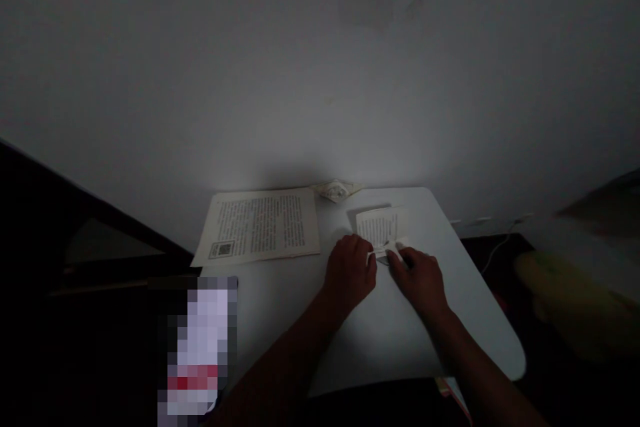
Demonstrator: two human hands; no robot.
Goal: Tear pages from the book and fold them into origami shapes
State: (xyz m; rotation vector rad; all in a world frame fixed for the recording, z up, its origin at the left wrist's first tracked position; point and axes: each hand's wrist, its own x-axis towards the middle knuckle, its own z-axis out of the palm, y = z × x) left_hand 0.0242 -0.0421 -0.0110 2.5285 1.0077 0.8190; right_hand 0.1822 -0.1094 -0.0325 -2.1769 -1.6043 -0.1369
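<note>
A small printed sheet of paper point(379, 225) stands partly raised above the white table, its near edge creased and bunched between my hands. My left hand point(351, 268) has its fingers curled on the left end of that creased edge. On the right end, my right hand point(419, 275) pinches the paper between thumb and fingers. To the left lie larger printed sheets point(265, 227) with a square code in the lower corner. A folded paper shape point(337, 191) rests at the table's back edge, close to the wall.
The white table point(400, 347) stands against a grey wall. A blurred-out pixelated object point(203, 340) is beside its left edge. On the right are a white cable point(496, 252) and a dim yellowish item point(570, 300).
</note>
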